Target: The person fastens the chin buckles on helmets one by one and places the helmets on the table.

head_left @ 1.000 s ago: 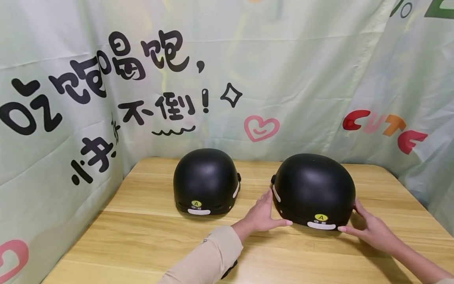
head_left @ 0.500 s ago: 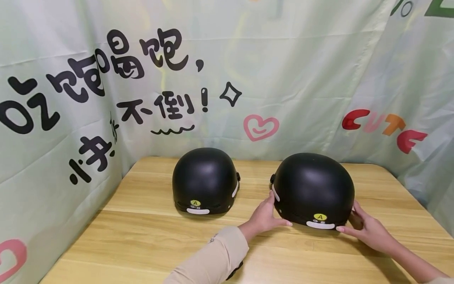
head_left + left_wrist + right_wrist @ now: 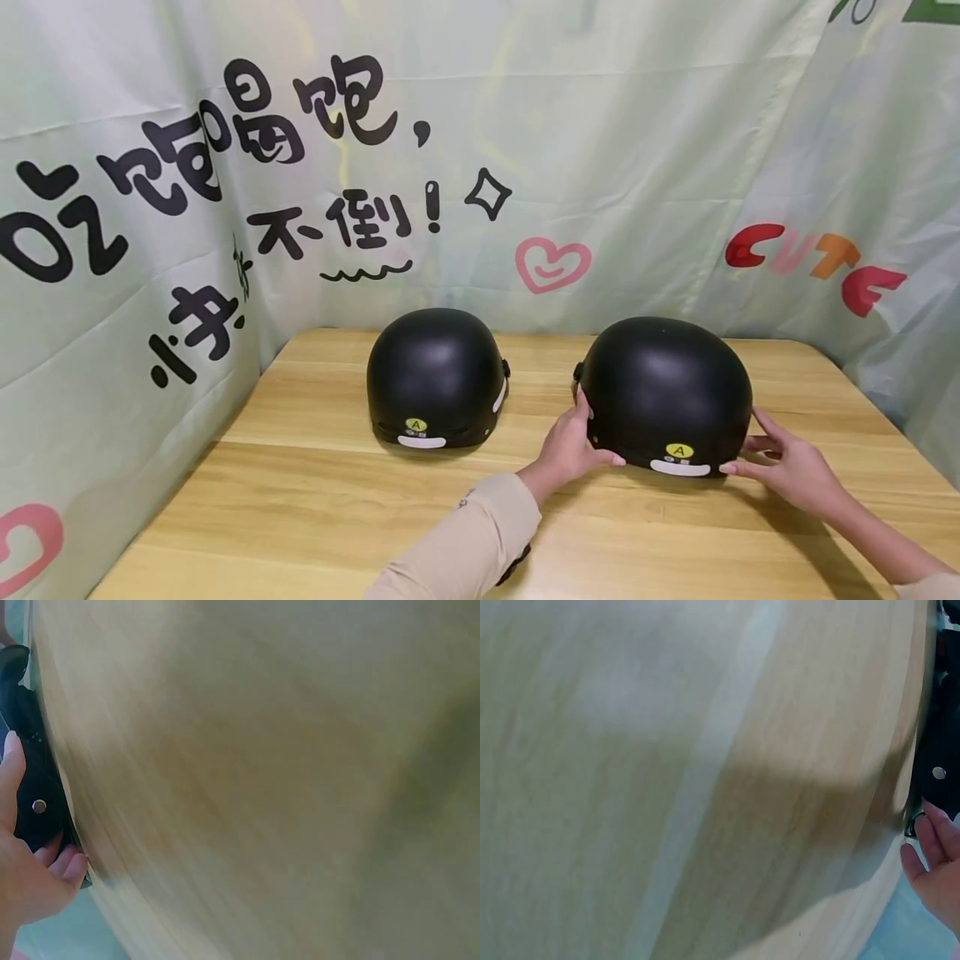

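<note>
Two matte black helmets stand on a wooden table in the head view. At the right one, the helmet (image 3: 667, 392), my left hand (image 3: 564, 446) holds the left side, with its thumb along the lower edge and its fingers up the side. My right hand (image 3: 798, 473) grips the opposite side near the bottom, thumb at the lower edge by the white strip. In the left wrist view the fingers of that hand (image 3: 41, 881) curl at the rim beside a silver rivet (image 3: 39, 806). Fingertips touch the dark rim in the right wrist view.
The second helmet (image 3: 435, 375) stands to the left, with a yellow round sticker and a white strip low on it. Around the wooden table (image 3: 300, 517) hangs a pale green curtain (image 3: 645, 167) with printed lettering, close behind the far edge.
My left hand has slid a little right onto the helmet's side, now covering much of its white side strip. The right hand's fingers have shifted slightly. Both helmets keep their places.
</note>
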Tool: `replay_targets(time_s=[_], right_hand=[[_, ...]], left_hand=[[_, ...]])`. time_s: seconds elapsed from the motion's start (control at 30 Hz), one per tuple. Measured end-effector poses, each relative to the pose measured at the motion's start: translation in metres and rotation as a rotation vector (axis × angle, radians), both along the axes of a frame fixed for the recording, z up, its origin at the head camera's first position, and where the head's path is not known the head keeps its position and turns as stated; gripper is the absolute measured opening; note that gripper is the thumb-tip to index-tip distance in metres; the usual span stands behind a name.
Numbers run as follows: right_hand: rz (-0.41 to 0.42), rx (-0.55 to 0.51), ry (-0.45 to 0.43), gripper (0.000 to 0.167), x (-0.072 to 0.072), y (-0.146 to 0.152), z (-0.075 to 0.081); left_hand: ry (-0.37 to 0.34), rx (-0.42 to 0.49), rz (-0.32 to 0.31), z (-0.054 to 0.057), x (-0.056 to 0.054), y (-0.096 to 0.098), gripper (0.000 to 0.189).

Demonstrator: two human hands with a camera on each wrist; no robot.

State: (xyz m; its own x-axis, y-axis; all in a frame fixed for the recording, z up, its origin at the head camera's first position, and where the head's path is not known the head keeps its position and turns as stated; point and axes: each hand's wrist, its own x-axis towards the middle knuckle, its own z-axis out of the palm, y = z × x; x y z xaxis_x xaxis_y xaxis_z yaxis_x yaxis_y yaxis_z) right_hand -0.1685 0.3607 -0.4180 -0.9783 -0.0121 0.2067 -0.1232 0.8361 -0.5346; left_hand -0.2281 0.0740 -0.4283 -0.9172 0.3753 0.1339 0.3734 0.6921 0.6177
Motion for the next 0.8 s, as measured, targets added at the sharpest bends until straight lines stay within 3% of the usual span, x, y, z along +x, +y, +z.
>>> replay_targets(time_s=[0.27,0.57,0.8], right_hand=[[0.043,-0.061,-0.05,0.102,-0.0005,0.0,-0.0026],[0.024,-0.042,-0.106,0.105,0.0016,-0.0007,-0.0025],[0.041,-0.062,-0.05,0.102,0.0008,-0.002,-0.0038]], left_hand=[[0.08,-0.086,-0.02,0.001,0.0018,-0.0019,0.107],[0.023,-0.044,0.031,-0.0001,0.0033,0.002,0.107],[0.025,-0.044,0.054,0.0003,0.0027,0.0023,0.108]])
